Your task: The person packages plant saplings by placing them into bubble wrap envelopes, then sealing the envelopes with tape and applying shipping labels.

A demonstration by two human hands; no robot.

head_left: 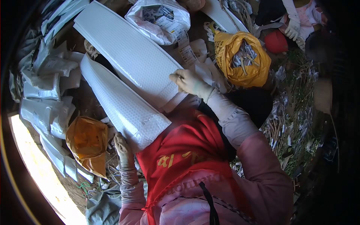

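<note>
A long flat piece of white bubble wrap [131,52] stretches from the upper left toward my lap. Its near right edge is pinched in my gloved right hand [191,82]. Below it lies a second bubble wrap length [120,99], curved over like a loose roll, its near end resting against my red apron [187,150]. My gloved left hand [122,146] is at the lower left edge of this curved length, fingers bent together against it. The roll partly hides those fingertips.
Left of me are an orange bag [87,138] and stacked clear plastic packets [45,90]. Ahead stand a white sack [161,22] and a yellow bag [243,58], both holding small pieces. Cut twigs [290,116] lie right; another person's gloved hands [294,32] show top right.
</note>
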